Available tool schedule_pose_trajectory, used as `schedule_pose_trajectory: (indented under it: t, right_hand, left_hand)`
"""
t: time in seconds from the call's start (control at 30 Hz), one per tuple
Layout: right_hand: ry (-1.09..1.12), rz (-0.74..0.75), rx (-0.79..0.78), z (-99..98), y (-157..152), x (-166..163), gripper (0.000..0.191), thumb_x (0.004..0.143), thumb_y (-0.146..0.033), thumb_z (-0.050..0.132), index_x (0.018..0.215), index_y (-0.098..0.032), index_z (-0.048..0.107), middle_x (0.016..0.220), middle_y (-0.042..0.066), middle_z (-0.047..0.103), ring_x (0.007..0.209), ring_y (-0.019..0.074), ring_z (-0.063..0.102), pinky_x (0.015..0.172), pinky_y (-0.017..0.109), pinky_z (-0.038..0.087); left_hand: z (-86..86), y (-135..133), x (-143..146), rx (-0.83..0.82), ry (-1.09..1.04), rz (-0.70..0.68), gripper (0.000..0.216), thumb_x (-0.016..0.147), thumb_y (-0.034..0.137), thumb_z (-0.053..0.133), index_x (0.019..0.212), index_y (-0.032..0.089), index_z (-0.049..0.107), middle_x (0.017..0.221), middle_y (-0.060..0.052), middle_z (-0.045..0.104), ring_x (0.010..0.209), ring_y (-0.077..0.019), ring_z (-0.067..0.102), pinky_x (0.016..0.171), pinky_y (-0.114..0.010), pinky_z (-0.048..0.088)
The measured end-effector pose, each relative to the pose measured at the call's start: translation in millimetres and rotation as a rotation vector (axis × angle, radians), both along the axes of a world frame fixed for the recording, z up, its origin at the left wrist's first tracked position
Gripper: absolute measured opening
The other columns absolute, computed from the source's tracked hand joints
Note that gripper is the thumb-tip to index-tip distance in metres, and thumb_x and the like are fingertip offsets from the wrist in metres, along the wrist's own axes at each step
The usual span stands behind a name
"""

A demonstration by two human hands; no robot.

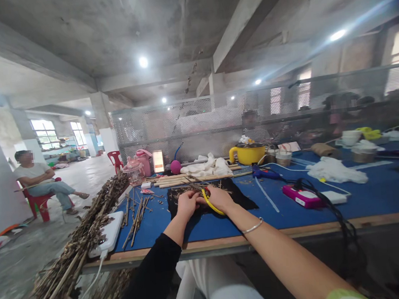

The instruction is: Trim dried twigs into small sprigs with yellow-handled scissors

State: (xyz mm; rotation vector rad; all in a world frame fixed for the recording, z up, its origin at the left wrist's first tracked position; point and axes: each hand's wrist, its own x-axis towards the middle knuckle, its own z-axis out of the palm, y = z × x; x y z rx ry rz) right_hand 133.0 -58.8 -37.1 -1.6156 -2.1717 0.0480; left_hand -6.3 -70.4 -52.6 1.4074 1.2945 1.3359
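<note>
My left hand (187,202) rests closed on a black cloth (242,201) on the blue table (368,198), pinching something small and dark that I cannot make out. My right hand (219,197) is right beside it, fingers wrapped round yellow-handled scissors (211,204). The scissor handle curves out under my right palm. A thin bracelet (252,228) sits on my right wrist. Loose dry twigs (135,218) lie just left of the cloth.
A big bundle of dry stalks (77,243) hangs off the table's left edge beside a white power bank (110,232). A yellow pot (248,154), pink jug (144,161), white rags (333,169), pink device (302,196) and black cable lie around. A person sits at left on a red chair (37,204).
</note>
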Motion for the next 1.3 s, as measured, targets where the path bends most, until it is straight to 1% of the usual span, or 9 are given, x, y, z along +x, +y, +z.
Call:
schedule_pose_trajectory:
  t: [0.2, 0.47, 0.57, 0.67, 0.77, 0.93, 1.07, 1.17, 1.3]
  right_hand:
    - [-0.025, -0.003, -0.007, 1.2, 0.6, 0.4, 0.063, 0.062, -0.073, 0.045, 0.093, -0.019, 0.055, 0.089, 0.010, 0.064, 0.086, 0.0262, 0.060, 0.068, 0.030, 0.041]
    - [-0.053, 0.000, -0.029, 7.1, -5.5, 0.1, 0.059, 0.065, -0.072, 0.044, 0.086, -0.019, 0.059, 0.089, 0.011, 0.065, 0.086, 0.0253, 0.060, 0.069, 0.030, 0.042]
    - [-0.070, -0.013, -0.025, 7.5, -5.8, -0.7, 0.061, 0.064, -0.072, 0.045, 0.089, -0.019, 0.058, 0.089, 0.011, 0.064, 0.087, 0.0259, 0.060, 0.072, 0.031, 0.041]
    - [-0.074, -0.027, -0.012, 5.7, -5.0, -1.4, 0.066, 0.062, -0.072, 0.048, 0.098, -0.017, 0.054, 0.092, 0.012, 0.064, 0.090, 0.0267, 0.059, 0.073, 0.032, 0.041]
    - [-0.046, -0.005, 0.006, 3.6, -4.2, -1.4, 0.067, 0.061, -0.070, 0.051, 0.102, -0.017, 0.051, 0.097, 0.012, 0.062, 0.093, 0.0264, 0.058, 0.073, 0.031, 0.041]
    - [-0.047, 0.014, 0.045, 2.2, -3.6, -0.8, 0.067, 0.061, -0.069, 0.051, 0.102, -0.016, 0.051, 0.099, 0.013, 0.061, 0.095, 0.0267, 0.057, 0.075, 0.032, 0.040]
    - [-0.052, 0.007, 0.003, 2.5, -3.8, -0.9, 0.068, 0.063, -0.070, 0.049, 0.104, -0.016, 0.050, 0.096, 0.013, 0.062, 0.093, 0.0262, 0.058, 0.074, 0.032, 0.041]
    - [-0.057, -0.003, -0.016, 2.9, -3.9, -0.9, 0.067, 0.063, -0.072, 0.047, 0.100, -0.017, 0.052, 0.093, 0.013, 0.063, 0.090, 0.0263, 0.059, 0.073, 0.032, 0.041]
    - [-0.067, -0.011, -0.016, 3.0, -2.6, -0.3, 0.066, 0.061, -0.075, 0.044, 0.093, -0.018, 0.055, 0.090, 0.012, 0.064, 0.087, 0.0273, 0.060, 0.070, 0.032, 0.042]
  left_hand:
    - [-4.8, 4.4, -1.7, -0.001, 0.065, 0.034, 0.014, 0.074, 0.022, 0.055, 0.068, 0.011, 0.062, 0.057, -0.001, 0.056, 0.045, -0.0063, 0.047, 0.042, -0.017, 0.042]
    - [-4.3, 3.8, -1.7, -0.014, 0.078, 0.044, 0.014, 0.073, 0.025, 0.056, 0.072, 0.012, 0.063, 0.063, -0.002, 0.060, 0.047, -0.0071, 0.050, 0.043, -0.018, 0.045]
    - [-3.8, 4.3, -1.9, -0.016, 0.081, 0.060, 0.015, 0.073, 0.026, 0.057, 0.072, 0.012, 0.063, 0.063, -0.002, 0.060, 0.047, -0.0070, 0.051, 0.043, -0.018, 0.044]
    - [-5.5, 7.0, -3.3, 0.001, 0.132, 0.091, 0.018, 0.073, 0.028, 0.056, 0.071, 0.012, 0.063, 0.057, -0.001, 0.058, 0.043, -0.0071, 0.049, 0.041, -0.018, 0.041]
    - [-7.8, 9.2, -4.7, 0.024, 0.178, 0.104, 0.020, 0.073, 0.030, 0.057, 0.071, 0.012, 0.063, 0.054, -0.001, 0.057, 0.041, -0.0073, 0.049, 0.041, -0.018, 0.039]
    - [-6.8, 6.9, -4.6, 0.036, 0.189, 0.101, 0.020, 0.073, 0.030, 0.057, 0.069, 0.011, 0.063, 0.052, 0.000, 0.056, 0.040, -0.0077, 0.048, 0.040, -0.019, 0.037]
    - [-5.8, 5.6, -4.3, 0.026, 0.180, 0.090, 0.018, 0.072, 0.029, 0.057, 0.069, 0.012, 0.063, 0.053, 0.000, 0.057, 0.040, -0.0077, 0.049, 0.040, -0.019, 0.038]
    - [-6.5, 6.8, -4.4, 0.030, 0.164, 0.094, 0.018, 0.071, 0.030, 0.058, 0.068, 0.013, 0.062, 0.056, 0.000, 0.058, 0.041, -0.0072, 0.049, 0.041, -0.019, 0.039]
    - [-7.3, 7.6, -4.6, 0.031, 0.158, 0.102, 0.016, 0.071, 0.028, 0.057, 0.066, 0.013, 0.061, 0.053, 0.001, 0.056, 0.040, -0.0070, 0.048, 0.040, -0.018, 0.038]
